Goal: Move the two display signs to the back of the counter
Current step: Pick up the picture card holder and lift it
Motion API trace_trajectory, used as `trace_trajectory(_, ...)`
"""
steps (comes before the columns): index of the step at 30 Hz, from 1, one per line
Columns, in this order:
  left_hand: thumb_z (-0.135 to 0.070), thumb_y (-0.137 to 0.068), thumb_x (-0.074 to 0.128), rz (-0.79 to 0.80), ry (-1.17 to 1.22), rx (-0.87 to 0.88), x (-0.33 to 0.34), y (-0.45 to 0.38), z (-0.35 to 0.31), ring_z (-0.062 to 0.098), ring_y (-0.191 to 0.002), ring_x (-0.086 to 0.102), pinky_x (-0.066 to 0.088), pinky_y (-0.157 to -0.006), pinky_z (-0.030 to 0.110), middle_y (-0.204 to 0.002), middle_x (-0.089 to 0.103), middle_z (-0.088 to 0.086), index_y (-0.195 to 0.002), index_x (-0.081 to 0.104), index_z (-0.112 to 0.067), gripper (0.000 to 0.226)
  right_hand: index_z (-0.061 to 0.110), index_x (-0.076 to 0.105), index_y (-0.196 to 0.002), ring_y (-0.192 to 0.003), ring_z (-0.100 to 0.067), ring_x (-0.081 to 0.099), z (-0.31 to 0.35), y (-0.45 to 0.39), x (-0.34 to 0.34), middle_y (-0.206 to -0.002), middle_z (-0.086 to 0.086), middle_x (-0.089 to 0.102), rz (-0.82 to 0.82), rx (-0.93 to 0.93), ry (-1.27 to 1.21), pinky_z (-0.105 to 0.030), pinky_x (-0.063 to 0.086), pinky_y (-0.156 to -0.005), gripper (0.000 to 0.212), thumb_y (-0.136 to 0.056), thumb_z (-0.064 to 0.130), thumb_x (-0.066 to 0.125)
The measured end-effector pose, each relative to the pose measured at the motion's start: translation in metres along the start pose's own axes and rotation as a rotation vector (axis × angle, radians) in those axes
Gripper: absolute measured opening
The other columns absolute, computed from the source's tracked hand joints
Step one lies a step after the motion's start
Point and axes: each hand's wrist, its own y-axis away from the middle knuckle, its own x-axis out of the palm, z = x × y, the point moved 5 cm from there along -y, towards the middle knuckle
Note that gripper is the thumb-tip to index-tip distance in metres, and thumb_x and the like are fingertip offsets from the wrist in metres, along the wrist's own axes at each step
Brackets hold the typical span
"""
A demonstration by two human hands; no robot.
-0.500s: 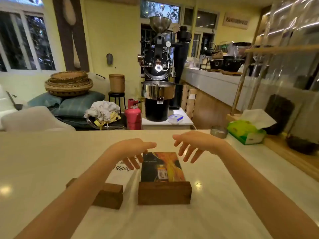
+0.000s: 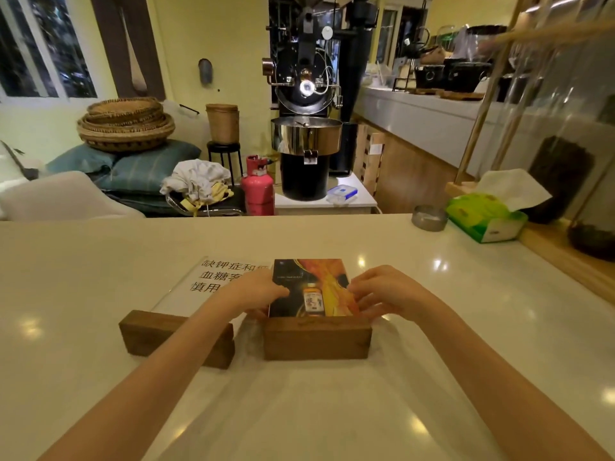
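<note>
Two display signs stand in wooden block bases on the white counter. The right sign has a dark and orange picture with a small bottle, set in a wooden base. The left sign is a clear panel with black printed characters; its wooden base is partly hidden under my left forearm. My left hand grips the picture sign's left edge and my right hand grips its right edge, just above the base.
At the counter's back right lie a green tissue box and a small metal ashtray. A wooden ledge with dark jars runs along the right. Beyond the counter stand a coffee roaster, a pink gas cylinder and baskets.
Both hands have dropped from hovering spread above the picture sign and closed onto its two side edges. The signs have not shifted on the counter.
</note>
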Motion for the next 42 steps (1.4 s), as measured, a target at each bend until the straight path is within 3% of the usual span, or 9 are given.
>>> trace_trajectory(4, -0.016, -0.088, 0.052, -0.008, -0.002, 0.016, 0.004, -0.002, 0.002, 0.007, -0.062, 0.049, 0.042, -0.054, 0.018, -0.070, 0.051, -0.003, -0.083, 0.053, -0.013, 0.006, -0.006, 0.064, -0.100, -0.062, -0.014, 0.064, -0.007, -0.002, 0.005, -0.087, -0.015, 0.066, -0.006, -0.032, -0.039, -0.017, 0.050, -0.042, 0.026, -0.076, 0.005, 0.067)
trace_trajectory(8, -0.017, -0.085, 0.058, -0.027, 0.072, -0.011, 0.000, -0.004, 0.004, 0.010, -0.063, 0.052, 0.046, -0.052, 0.020, -0.075, 0.053, 0.000, -0.109, 0.054, -0.003, 0.028, -0.002, 0.063, -0.101, -0.066, -0.015, 0.065, -0.008, 0.000, 0.003, -0.089, -0.012, 0.067, -0.024, -0.049, -0.069, -0.018, 0.053, -0.046, 0.028, -0.075, 0.006, 0.069)
trace_trajectory(14, -0.011, -0.082, 0.062, -0.088, 0.250, 0.043, -0.009, -0.004, -0.006, 0.013, -0.063, 0.056, 0.052, -0.042, 0.020, -0.077, 0.053, 0.000, -0.100, 0.047, -0.009, 0.025, 0.004, 0.051, -0.117, -0.068, -0.015, 0.067, 0.001, 0.007, -0.008, -0.084, -0.007, 0.066, -0.113, -0.161, -0.164, -0.021, 0.055, -0.047, 0.047, -0.074, 0.006, 0.071)
trace_trajectory(17, -0.010, -0.079, 0.066, -0.161, 0.333, 0.119, -0.016, -0.006, -0.013, 0.018, -0.073, 0.058, 0.055, -0.054, 0.030, -0.087, 0.055, 0.004, -0.103, 0.045, -0.008, 0.032, 0.008, 0.050, -0.116, -0.071, -0.013, 0.064, 0.011, 0.013, -0.015, -0.085, -0.005, 0.064, -0.190, -0.258, -0.158, -0.019, 0.054, -0.046, 0.045, -0.076, 0.008, 0.069)
trace_trajectory(25, -0.013, -0.079, 0.065, -0.386, 0.214, 0.357, -0.026, 0.000, -0.033, 0.025, -0.090, 0.060, 0.052, -0.062, 0.028, -0.098, 0.052, 0.004, -0.110, 0.041, -0.012, 0.039, 0.024, 0.043, -0.104, -0.080, -0.014, 0.060, 0.026, 0.031, -0.026, -0.087, 0.006, 0.055, -0.384, -0.505, -0.088, -0.018, 0.054, -0.057, 0.035, -0.079, 0.014, 0.066)
trace_trajectory(29, -0.010, -0.082, 0.062, -0.451, 0.198, 0.432, -0.023, 0.005, -0.038, 0.016, -0.074, 0.057, 0.045, -0.057, 0.019, -0.097, 0.050, 0.002, -0.114, 0.039, -0.010, 0.039, 0.024, 0.042, -0.101, -0.077, -0.012, 0.060, 0.023, 0.038, -0.027, -0.082, 0.008, 0.056, -0.485, -0.626, -0.017, -0.020, 0.052, -0.065, 0.035, -0.078, 0.014, 0.067)
trace_trajectory(32, -0.010, -0.083, 0.060, -0.472, 0.183, 0.465, -0.020, 0.007, -0.037, 0.004, -0.064, 0.051, 0.039, -0.052, 0.014, -0.096, 0.049, 0.002, -0.114, 0.038, -0.009, 0.039, 0.024, 0.042, -0.101, -0.077, -0.013, 0.061, 0.019, 0.039, -0.025, -0.082, 0.005, 0.058, -0.494, -0.651, -0.013, -0.020, 0.053, -0.066, 0.036, -0.078, 0.014, 0.067)
trace_trajectory(37, -0.014, -0.084, 0.059, -0.488, 0.153, 0.456, -0.016, 0.010, -0.031, 0.014, -0.080, 0.054, 0.038, -0.054, 0.012, -0.103, 0.050, 0.003, -0.117, 0.037, -0.011, 0.040, 0.023, 0.042, -0.099, -0.072, -0.005, 0.059, 0.017, 0.044, -0.022, -0.078, 0.013, 0.055, -0.519, -0.675, 0.039, -0.005, 0.049, -0.060, 0.034, -0.078, 0.013, 0.067)
trace_trajectory(42, -0.014, -0.085, 0.057, -0.483, 0.130, 0.452, -0.013, 0.011, -0.029, 0.016, -0.084, 0.052, 0.038, -0.054, 0.012, -0.118, 0.055, 0.013, -0.115, 0.037, -0.010, 0.037, 0.019, 0.043, -0.095, -0.073, -0.007, 0.058, 0.015, 0.046, -0.020, -0.082, 0.008, 0.056, -0.524, -0.650, 0.079, -0.006, 0.046, -0.061, 0.030, -0.078, 0.014, 0.068)
